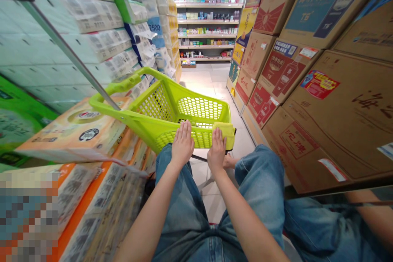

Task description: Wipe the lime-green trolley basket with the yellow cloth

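A lime-green plastic shopping basket with a long handle stands on the floor in front of my knees, and it looks empty. My left hand lies flat on the basket's near rim, fingers stretched out together. My right hand rests beside it on the near right corner, fingers also extended and flat. Neither hand holds anything. My legs in blue jeans spread to either side below the basket.
Stacked tissue packs line the left side, with orange-wrapped packs low beside the basket. Brown cardboard cartons are piled high on the right. A narrow tiled aisle runs ahead to stocked shelves.
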`<state>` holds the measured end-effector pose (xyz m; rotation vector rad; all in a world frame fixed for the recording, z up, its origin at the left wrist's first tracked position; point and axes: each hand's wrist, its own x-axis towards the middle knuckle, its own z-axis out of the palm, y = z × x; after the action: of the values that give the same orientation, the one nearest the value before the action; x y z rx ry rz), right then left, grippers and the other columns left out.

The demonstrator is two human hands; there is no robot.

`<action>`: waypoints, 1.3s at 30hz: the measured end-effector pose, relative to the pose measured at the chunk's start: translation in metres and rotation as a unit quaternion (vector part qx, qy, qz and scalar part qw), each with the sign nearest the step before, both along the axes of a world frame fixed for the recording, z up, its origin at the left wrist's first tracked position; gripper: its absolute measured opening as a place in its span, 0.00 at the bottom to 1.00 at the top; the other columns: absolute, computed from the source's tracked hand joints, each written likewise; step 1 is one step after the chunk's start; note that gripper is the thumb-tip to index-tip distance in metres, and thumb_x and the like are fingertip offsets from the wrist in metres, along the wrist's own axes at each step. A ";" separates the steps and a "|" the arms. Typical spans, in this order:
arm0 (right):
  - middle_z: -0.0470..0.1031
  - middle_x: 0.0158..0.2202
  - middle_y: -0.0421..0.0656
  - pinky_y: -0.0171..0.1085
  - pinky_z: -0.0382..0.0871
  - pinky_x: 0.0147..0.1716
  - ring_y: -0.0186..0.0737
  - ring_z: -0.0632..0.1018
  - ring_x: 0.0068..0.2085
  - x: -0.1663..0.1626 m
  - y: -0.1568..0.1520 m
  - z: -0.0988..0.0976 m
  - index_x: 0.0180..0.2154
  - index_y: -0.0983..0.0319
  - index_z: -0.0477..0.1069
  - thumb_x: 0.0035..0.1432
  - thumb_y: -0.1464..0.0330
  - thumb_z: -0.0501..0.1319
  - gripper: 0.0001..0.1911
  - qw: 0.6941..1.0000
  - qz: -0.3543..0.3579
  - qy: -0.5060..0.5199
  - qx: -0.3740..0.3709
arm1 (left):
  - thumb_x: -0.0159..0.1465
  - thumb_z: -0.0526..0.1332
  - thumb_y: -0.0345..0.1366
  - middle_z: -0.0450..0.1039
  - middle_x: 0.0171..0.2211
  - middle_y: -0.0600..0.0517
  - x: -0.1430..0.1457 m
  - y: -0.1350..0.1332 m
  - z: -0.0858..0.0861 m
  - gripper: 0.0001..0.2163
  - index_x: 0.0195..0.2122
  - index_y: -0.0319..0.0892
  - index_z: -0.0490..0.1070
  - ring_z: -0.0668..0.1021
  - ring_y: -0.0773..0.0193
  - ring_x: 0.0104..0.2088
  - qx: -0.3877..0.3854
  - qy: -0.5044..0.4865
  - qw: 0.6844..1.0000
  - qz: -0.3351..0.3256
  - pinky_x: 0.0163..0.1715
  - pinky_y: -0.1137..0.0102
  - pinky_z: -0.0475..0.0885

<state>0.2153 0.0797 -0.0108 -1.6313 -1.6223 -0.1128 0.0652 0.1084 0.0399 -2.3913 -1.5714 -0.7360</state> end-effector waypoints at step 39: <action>0.70 0.52 0.52 0.56 0.52 0.65 0.49 0.66 0.58 0.123 0.004 0.006 0.59 0.65 0.62 0.59 0.75 0.50 0.26 0.981 0.156 -0.109 0.036 | 0.71 0.50 0.46 0.69 0.55 0.42 0.025 0.025 0.006 0.20 0.58 0.40 0.65 0.67 0.52 0.61 0.036 -0.036 0.999 -0.006 0.66 0.53 0.56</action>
<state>0.3382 0.0839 -0.0043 -1.3265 -1.9989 -0.1910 0.0900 0.1337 0.0462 -2.3493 -1.5327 -0.8751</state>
